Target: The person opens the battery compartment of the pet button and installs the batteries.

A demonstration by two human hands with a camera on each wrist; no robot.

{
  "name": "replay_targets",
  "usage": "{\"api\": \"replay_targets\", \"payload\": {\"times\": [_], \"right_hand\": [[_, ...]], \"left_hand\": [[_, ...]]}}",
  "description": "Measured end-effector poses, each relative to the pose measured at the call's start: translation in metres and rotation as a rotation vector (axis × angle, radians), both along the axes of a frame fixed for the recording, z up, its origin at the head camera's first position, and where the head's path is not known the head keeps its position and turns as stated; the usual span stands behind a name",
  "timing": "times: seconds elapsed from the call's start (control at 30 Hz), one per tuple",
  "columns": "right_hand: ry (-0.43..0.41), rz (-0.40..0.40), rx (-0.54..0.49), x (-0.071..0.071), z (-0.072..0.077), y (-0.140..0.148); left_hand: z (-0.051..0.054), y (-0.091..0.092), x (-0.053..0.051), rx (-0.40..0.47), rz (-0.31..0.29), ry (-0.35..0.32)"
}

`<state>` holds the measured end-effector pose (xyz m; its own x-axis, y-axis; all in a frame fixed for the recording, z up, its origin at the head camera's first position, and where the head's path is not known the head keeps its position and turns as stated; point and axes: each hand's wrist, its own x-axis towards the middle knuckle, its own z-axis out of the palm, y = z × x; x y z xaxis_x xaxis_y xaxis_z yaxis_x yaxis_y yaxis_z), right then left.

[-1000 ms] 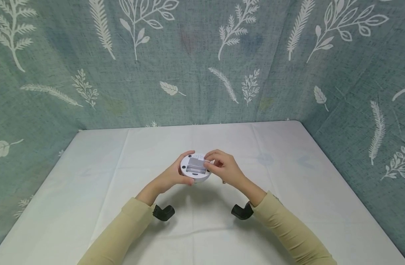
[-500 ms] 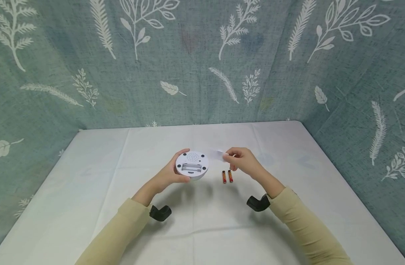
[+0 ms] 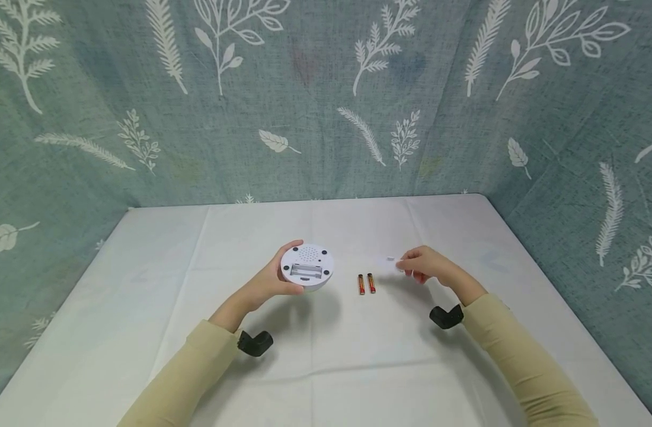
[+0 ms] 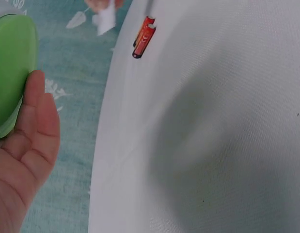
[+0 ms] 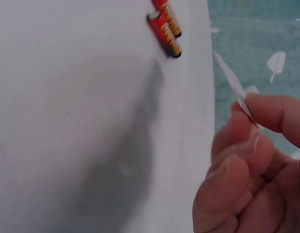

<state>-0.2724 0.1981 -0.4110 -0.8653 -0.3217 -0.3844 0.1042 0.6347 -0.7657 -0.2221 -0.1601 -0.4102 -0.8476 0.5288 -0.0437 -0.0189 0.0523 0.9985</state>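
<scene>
The left hand [image 3: 269, 279] grips a round white device [image 3: 307, 255] by its left edge, its underside with an uncovered two-slot battery compartment facing up. In the left wrist view the device's other face is green [image 4: 14, 73], with fingers [image 4: 40, 116] against it. Off to the right, the right hand [image 3: 430, 267] pinches a thin white cover [image 3: 391, 263] between thumb and fingers; the right wrist view shows this cover [image 5: 231, 77] edge-on. Two red batteries [image 3: 366, 284] lie side by side on the table between the hands.
A white cloth covers the table [image 3: 251, 379]. Green-blue fabric with white leaf prints [image 3: 304, 148] hangs behind and at the sides. Black wrist-mounted pieces [image 3: 255, 343] sit at both sleeve cuffs.
The right hand has lifted the cover off the device and carried it to the right, exposing the compartment and revealing the batteries. The left hand with the device has shifted slightly left.
</scene>
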Motion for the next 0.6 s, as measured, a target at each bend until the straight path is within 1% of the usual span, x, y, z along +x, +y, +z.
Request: {"api": "replay_targets", "payload": {"times": [0.1,0.2,0.3,0.43,0.6], "right_hand": [[-0.076,0.027,0.038,-0.001,-0.003,0.008],[-0.128,0.043,0.075,-0.002,-0.006,0.013],[-0.158,0.045,0.106,-0.002,-0.008,0.015],[-0.162,0.036,0.162,-0.001,-0.011,0.017],[-0.141,0.014,0.218,-0.001,-0.015,0.017]], "left_hand": [[0.000,-0.001,0.001,-0.006,-0.001,-0.004],[0.000,-0.001,0.001,-0.016,-0.012,-0.004],[0.000,-0.002,0.000,-0.022,-0.019,-0.006],[0.001,-0.001,0.000,-0.034,-0.017,-0.009],[0.002,-0.001,0.001,-0.047,-0.023,0.001]]}}
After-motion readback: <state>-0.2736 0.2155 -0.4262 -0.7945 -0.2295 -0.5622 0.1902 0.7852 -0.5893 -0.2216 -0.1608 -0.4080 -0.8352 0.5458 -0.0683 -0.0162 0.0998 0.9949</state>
